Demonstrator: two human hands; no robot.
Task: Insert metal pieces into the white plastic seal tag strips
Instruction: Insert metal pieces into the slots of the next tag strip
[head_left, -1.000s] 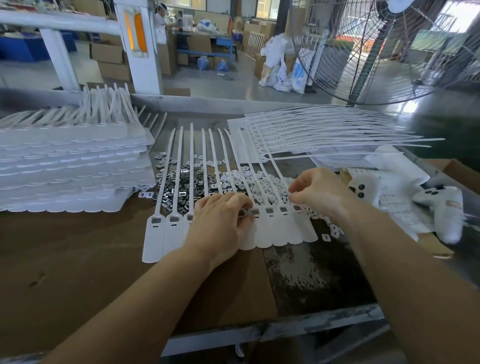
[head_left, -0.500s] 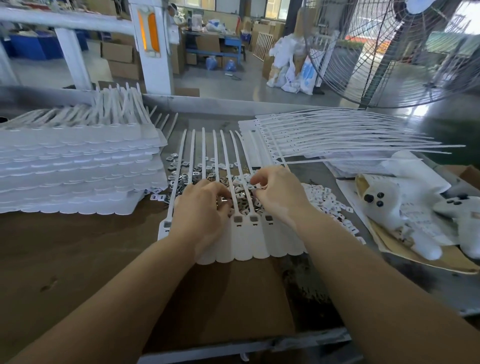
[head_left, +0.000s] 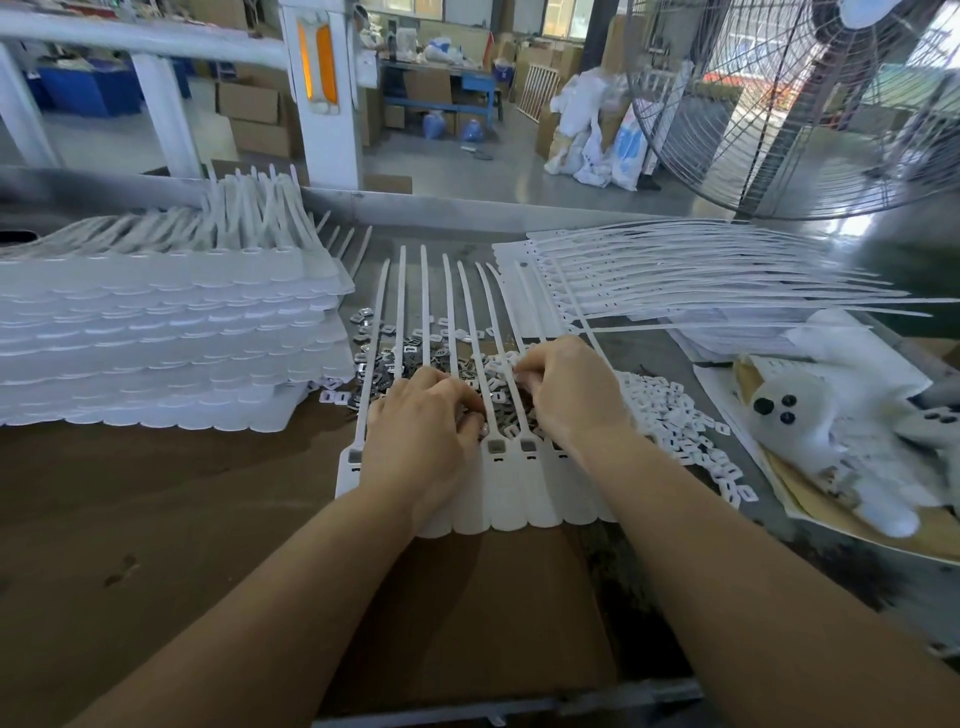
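On the brown tabletop (head_left: 156, 519), a joined row of white seal tag strips (head_left: 511, 499) lies flat, with the wide tag ends toward the person and the thin tails pointing away. Under the tails and just behind the tag heads is a heap of small metal pieces (head_left: 410, 358), and to the right of it a heap of small white plastic pieces (head_left: 675, 415). The left hand (head_left: 421, 441) rests palm down on the left part of the row, its fingers bent, with the tips at the tag heads; I cannot tell if they hold a piece. The right hand (head_left: 566, 395) is over the heap just beside the left one, its fingers curled close together as in a pinch, but what is between them is hidden. A tall stack of white strips (head_left: 156, 332) stands at the left, and another spread of strips (head_left: 701, 275) lies at the right rear. A white plush toy (head_left: 831, 415) lies at the right edge.
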